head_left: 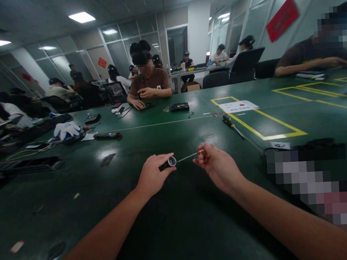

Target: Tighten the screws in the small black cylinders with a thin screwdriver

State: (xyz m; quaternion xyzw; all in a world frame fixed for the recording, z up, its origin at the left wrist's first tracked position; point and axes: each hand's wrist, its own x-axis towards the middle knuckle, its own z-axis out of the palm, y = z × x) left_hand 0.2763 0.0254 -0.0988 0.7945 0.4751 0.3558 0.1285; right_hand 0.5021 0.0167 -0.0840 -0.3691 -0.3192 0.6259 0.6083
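Between the thumb and fingers of my left hand is a small dark cylinder with a silvery ring at its open end, which faces right. My right hand is closed on the red handle of a thin screwdriver. The screwdriver's shaft points left, and its tip is at the ring end of the cylinder. Whether the tip touches it or goes inside, I cannot tell. Both hands are above the green table. Part of the cylinder is hidden behind my left fingers.
A yellow-black screwdriver lies beyond my right hand, near a paper sheet and yellow tape. White gloves and a dark cylindrical tool lie at the left. Across the table a person handles a dark part.
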